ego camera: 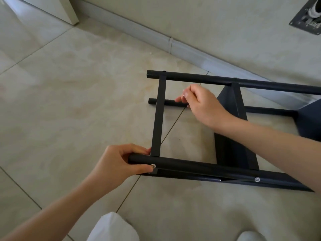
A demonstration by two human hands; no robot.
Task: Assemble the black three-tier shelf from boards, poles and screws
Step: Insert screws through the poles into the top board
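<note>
I see the black shelf [231,136] lying on its side on the tiled floor [69,84], just beside the grey baseboard [173,44]. My left hand [119,164] is curled round the end of the near pole [191,165], thumb tip against a silver screw [153,165] set in that pole. My right hand [203,103] reaches inside the frame to the far lower pole [166,102], farther from me than the near pole; its fingers are bunched at that pole, possibly pinching it, though I cannot tell for sure. A second screw [257,179] sits further along the shelf's near edge.
</note>
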